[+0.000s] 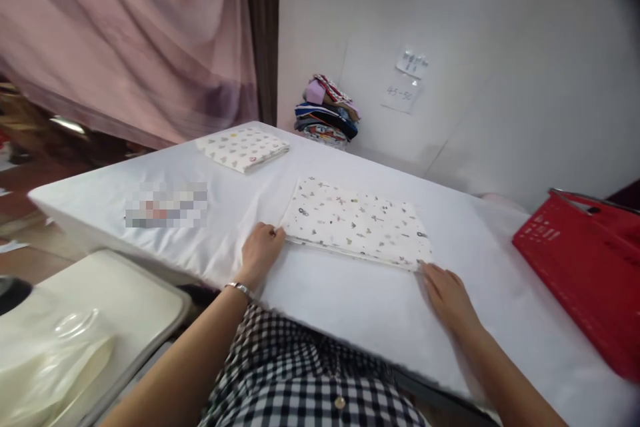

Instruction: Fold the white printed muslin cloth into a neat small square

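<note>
Count on the bench, white cover: two folded printed cloths, one red basket, one fabric pile; two paper notes on the wall behind. The near folded cloth, white with small scattered motifs, lies flat at the middle of the bench, directly ahead of you, long edge toward you. The far folded cloth, same kind of print, lies flat toward the back left corner, well apart from the first. The fabric pile, several colours, sits at the back edge against the wall, and the upper note and lower note hang to its right; the writing is too small to read surely. The red basket stands at the right end of the bench, well apart from the near folded cloth. Your left grip rests at the cloth's near left corner, fingers curled, fingertips touching the edge; whether they pinch the layers cannot be told. A thin bracelet is on that wrist. Your right grip lies flat on the bench cover, fully open, fingers stretched out, fingertips meeting the near right corner of the same cloth, holding nothing. Both grips are at the same near edge, one at each end. Left of the bench, lower: a cream surface with a clear plastic bag on it.
</note>
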A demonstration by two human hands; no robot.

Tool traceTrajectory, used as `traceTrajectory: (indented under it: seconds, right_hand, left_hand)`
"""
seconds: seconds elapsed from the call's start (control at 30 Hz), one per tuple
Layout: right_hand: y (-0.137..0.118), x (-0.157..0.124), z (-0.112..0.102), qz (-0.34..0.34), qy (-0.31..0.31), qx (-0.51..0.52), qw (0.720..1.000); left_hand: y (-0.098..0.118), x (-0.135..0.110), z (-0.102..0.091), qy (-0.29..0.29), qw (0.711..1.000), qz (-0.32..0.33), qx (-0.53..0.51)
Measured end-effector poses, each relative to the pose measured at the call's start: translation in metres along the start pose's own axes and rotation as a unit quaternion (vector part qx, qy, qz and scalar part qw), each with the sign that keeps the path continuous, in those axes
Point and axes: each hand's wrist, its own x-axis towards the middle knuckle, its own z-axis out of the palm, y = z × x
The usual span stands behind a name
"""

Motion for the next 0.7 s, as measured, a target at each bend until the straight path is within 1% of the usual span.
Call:
traceTrajectory:
  seconds: [0.07,0.13,0.23,0.3,0.33,0.4,0.47,0.57,0.7]
  right_hand:
    - [0.009,-0.002,-0.007,0.069,0.000,0.021,0.997]
    - [0.018,-0.003,-0.014,0.153,-0.001,0.064,0.986]
    - [0.029,0.000,-0.020,0.274,0.014,0.141,0.951]
    - [0.032,0.005,-0.022,0.333,0.019,0.194,0.923]
    - [0.032,0.008,-0.023,0.355,0.010,0.220,0.908]
    - [0.030,0.016,-0.024,0.388,-0.028,0.263,0.883]
    - [0.027,0.025,-0.024,0.398,-0.066,0.284,0.870]
    - [0.025,0.037,-0.021,0.399,-0.095,0.283,0.867]
    - [0.025,0.045,-0.018,0.392,-0.114,0.266,0.873]
  left_hand:
    - [0.000,0.001,-0.001,-0.006,1.000,0.005,0.006]
    - [0.000,0.002,-0.003,-0.014,1.000,0.008,0.011]
    - [0.002,0.003,-0.006,-0.025,0.999,0.011,0.017]
    - [0.004,0.003,-0.008,-0.030,0.999,0.010,0.019]
    - [0.005,0.003,-0.009,-0.033,0.999,0.007,0.020]
    - [0.006,0.004,-0.011,-0.039,0.999,-0.002,0.022]
    - [0.005,0.005,-0.011,-0.046,0.999,-0.012,0.023]
    - [0.004,0.007,-0.009,-0.052,0.998,-0.017,0.026]
    - [0.002,0.009,-0.007,-0.058,0.998,-0.009,0.035]
